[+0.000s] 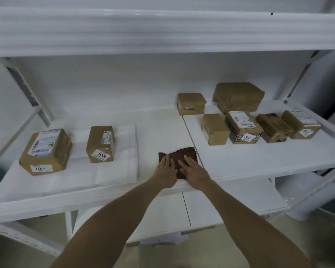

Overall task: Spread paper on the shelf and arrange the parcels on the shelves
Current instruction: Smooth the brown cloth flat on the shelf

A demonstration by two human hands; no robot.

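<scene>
Both hands lie flat on a brown cloth (pixel 184 153) at the front middle of the shelf (pixel 259 159). The left hand (pixel 167 171) and right hand (pixel 193 169) are side by side with fingers straight and spread, pressing the cloth and gripping nothing. White paper (pixel 104 175) covers the shelf's left part. 2 parcels stand on the paper: a big parcel (pixel 45 151) near its left end and a small parcel (pixel 101 144) to the right of it, the 2 apart. On the bare right half, well apart from the cloth, stand 6 more: a front row (pixel 243 126) of 4 and a back pair (pixel 238 97) by the wall.
</scene>
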